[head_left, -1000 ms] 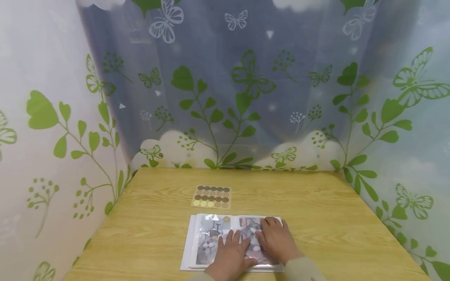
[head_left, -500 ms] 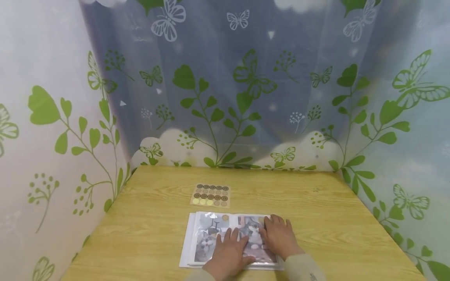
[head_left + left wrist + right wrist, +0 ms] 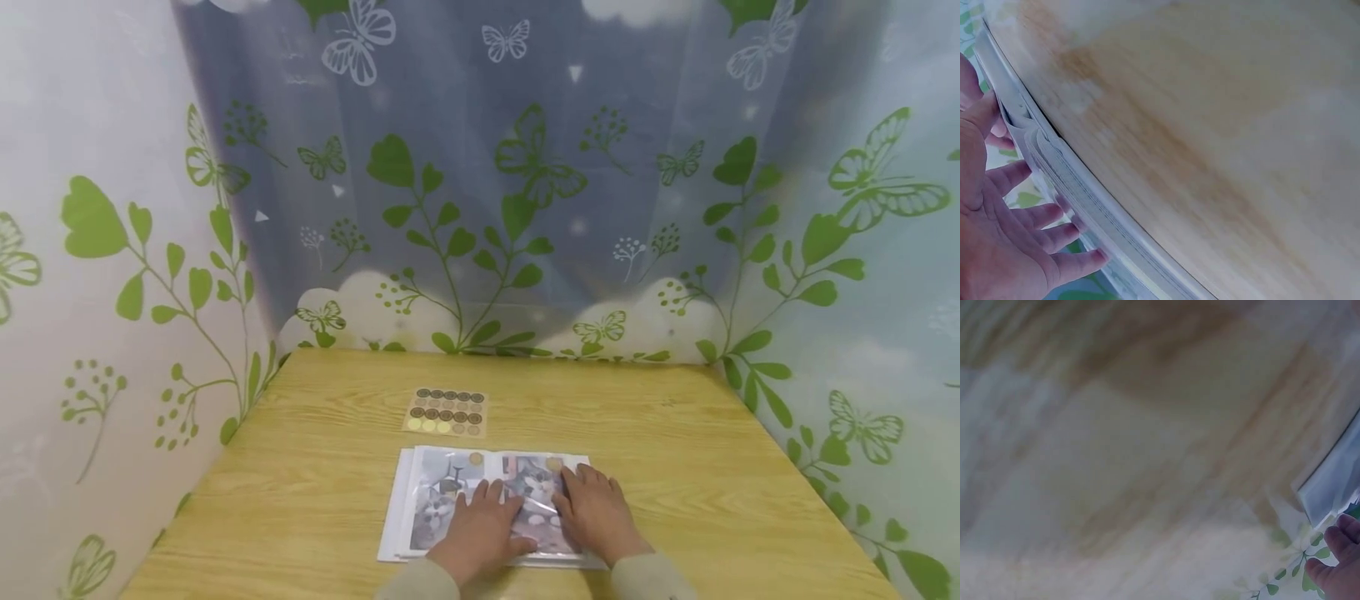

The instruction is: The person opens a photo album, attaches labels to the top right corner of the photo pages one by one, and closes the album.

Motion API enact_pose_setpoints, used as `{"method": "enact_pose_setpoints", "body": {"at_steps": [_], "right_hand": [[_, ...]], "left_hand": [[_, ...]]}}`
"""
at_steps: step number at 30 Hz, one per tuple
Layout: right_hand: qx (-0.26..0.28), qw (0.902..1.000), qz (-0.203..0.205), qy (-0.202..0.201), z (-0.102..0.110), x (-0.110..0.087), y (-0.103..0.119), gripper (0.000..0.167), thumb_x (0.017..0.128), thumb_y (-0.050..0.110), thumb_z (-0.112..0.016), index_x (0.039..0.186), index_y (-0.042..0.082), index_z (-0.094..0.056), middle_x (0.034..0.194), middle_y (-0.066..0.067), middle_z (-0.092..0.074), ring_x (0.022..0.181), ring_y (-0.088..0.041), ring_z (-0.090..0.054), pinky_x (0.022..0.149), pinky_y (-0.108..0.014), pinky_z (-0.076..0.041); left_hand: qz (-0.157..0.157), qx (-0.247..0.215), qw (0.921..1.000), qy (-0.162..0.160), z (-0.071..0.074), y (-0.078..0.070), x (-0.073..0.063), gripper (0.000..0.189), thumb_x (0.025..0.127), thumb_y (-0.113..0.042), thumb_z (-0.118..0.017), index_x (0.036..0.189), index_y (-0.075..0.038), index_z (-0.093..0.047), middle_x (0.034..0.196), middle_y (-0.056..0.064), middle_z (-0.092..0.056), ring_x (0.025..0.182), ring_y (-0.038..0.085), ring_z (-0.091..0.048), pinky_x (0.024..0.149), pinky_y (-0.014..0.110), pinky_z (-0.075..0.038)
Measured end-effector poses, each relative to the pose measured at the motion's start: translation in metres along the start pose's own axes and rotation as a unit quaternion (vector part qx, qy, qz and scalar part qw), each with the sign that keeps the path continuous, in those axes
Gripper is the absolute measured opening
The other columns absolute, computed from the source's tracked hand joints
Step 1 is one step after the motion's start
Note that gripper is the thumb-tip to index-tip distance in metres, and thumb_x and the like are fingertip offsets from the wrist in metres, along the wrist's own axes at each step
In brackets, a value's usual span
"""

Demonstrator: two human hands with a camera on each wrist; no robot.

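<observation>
An open photo album (image 3: 392, 510) with clear sleeves lies on the table, a picture of grey cartoon-like animals on each page. Near the top of the left page is a small round tan sticker (image 3: 476, 458); a similar round sticker (image 3: 553, 463) shows at the top of the right page. My left hand (image 3: 480, 533) rests with spread fingers across the middle fold and lower pages. On the right page's outer edge rests my right hand (image 3: 600, 512), fingers extended. In the left wrist view the stacked page edges (image 3: 1088, 187) run beside my fingers.
Behind the album lies a sheet of round stickers (image 3: 447, 411), with dark, tan and pale yellow circles in rows. The wood-grain table (image 3: 720, 483) extends to both sides. A printed curtain (image 3: 465, 217) with leaves and butterflies stands behind it.
My right hand has shifted slightly down the right page, uncovering the round sticker at its top. My left hand stays spread over the fold.
</observation>
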State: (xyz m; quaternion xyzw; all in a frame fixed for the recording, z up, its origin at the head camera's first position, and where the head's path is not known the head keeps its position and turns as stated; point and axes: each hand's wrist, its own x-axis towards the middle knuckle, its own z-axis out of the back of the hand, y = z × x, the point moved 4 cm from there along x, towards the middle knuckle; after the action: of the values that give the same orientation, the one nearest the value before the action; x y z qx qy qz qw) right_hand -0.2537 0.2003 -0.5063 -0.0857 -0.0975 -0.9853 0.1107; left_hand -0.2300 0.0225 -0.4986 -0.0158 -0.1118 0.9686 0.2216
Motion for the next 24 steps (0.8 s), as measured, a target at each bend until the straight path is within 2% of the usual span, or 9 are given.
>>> {"method": "enact_pose_setpoints", "body": {"at_steps": [9,13,20,24], "right_hand": [[-0.006,0.9999,0.014,0.004,0.004,0.001,0.012,0.045,0.100,0.033,-0.056,0.136,0.006,-0.058,0.134,-0.027,-0.053,0.126,-0.045,-0.048,0.102,-0.068,-0.035],[-0.019,0.9998,0.004,0.005,0.007,0.001,0.012,0.043,0.100,0.034,-0.055,0.135,0.008,-0.060,0.134,-0.027,-0.053,0.126,-0.044,-0.049,0.103,-0.069,-0.033],[-0.017,0.9998,0.000,0.003,0.006,-0.001,0.002,0.037,0.099,0.029,-0.057,0.126,0.003,-0.062,0.132,-0.025,-0.056,0.123,-0.044,-0.051,0.101,-0.068,-0.035],[-0.007,1.0000,0.001,-0.001,0.005,-0.005,-0.004,0.038,0.099,0.026,-0.058,0.126,0.000,-0.061,0.130,-0.026,-0.056,0.121,-0.045,-0.052,0.100,-0.066,-0.038]], "left_hand": [[-0.002,0.011,0.9999,-0.011,-0.003,0.003,-0.001,0.070,0.085,-0.064,-0.063,0.139,-0.019,-0.058,0.147,0.017,-0.047,0.136,0.039,-0.042,0.105,0.063,-0.037],[-0.007,0.008,0.9998,-0.016,-0.003,0.002,-0.002,0.070,0.085,-0.064,-0.063,0.139,-0.018,-0.058,0.147,0.017,-0.047,0.136,0.040,-0.042,0.105,0.063,-0.037],[-0.001,-0.006,1.0000,-0.007,0.002,0.012,-0.004,0.071,0.086,-0.063,-0.062,0.140,-0.017,-0.056,0.148,0.019,-0.045,0.137,0.041,-0.039,0.107,0.065,-0.033],[-0.009,0.003,0.9999,-0.014,0.005,0.021,-0.007,0.068,0.087,-0.060,-0.063,0.139,-0.016,-0.057,0.147,0.019,-0.047,0.136,0.041,-0.040,0.107,0.066,-0.031]]}}
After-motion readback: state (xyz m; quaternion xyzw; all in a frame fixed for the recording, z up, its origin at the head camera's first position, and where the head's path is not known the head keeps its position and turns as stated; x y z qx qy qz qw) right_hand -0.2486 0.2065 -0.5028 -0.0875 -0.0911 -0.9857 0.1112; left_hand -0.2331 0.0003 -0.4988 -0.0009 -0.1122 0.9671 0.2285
